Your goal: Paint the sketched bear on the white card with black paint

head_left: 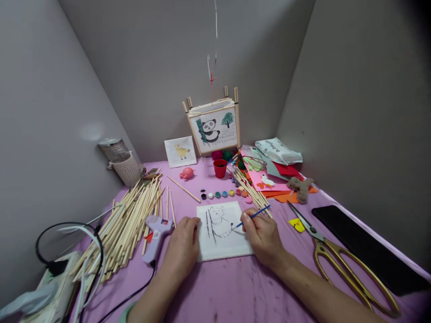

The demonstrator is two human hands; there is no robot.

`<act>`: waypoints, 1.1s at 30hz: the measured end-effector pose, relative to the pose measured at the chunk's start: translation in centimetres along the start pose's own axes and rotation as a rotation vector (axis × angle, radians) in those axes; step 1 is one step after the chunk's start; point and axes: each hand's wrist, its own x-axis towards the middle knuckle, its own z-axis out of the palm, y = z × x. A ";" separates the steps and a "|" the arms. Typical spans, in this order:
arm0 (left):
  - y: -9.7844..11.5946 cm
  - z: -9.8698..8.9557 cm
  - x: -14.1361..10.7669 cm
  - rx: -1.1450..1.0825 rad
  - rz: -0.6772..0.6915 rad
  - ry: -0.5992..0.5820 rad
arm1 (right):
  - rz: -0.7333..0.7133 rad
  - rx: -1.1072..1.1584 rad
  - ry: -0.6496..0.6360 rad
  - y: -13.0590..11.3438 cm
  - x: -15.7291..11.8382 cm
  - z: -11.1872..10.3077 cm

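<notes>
A white square canvas lies on the purple tablecloth, with a panda outline and two dark upright strokes on it. My right hand is closed around a thin blue paintbrush, its tip at the drawing's right side. At the canvas's left edge rests my left hand, fingers bent together against the border; whether they pinch the edge is hard to make out. Behind the canvas is a row of small paint pots. A red cup of dark liquid stands farther back.
Wooden sticks and a purple glue gun with its cord lie left. Gold-handled scissors and a black phone-like slab lie right. A stick-framed panda lantern hangs at the back.
</notes>
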 end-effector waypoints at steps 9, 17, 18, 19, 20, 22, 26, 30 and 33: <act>0.0 0.1 0.0 0.005 0.019 0.038 | 0.040 -0.010 0.028 0.3 -0.1 -0.1; -0.1 0.2 -0.1 0.011 0.018 0.038 | -0.001 -0.050 0.033 0.4 0.0 0.0; -0.1 0.2 -0.1 0.013 0.017 0.035 | -0.002 -0.050 0.028 0.4 0.0 0.1; -0.1 0.2 -0.1 0.012 0.013 0.030 | -0.005 -0.050 0.024 0.4 0.0 0.1; -0.1 0.2 -0.1 0.011 0.008 0.024 | -0.009 -0.050 0.019 0.5 0.0 0.1; 0.0 0.1 -0.1 0.009 -0.004 0.013 | -0.019 -0.048 0.012 0.4 0.0 0.1; 0.2 -0.1 0.0 0.011 -0.012 0.005 | -0.022 -0.033 -0.005 0.2 -0.1 0.1; 0.2 -0.1 0.0 0.011 -0.004 0.006 | -0.014 0.031 -0.039 0.0 -0.3 0.0; 0.2 -0.1 0.0 -0.001 -0.005 0.005 | -0.005 0.059 -0.044 0.1 -0.3 0.0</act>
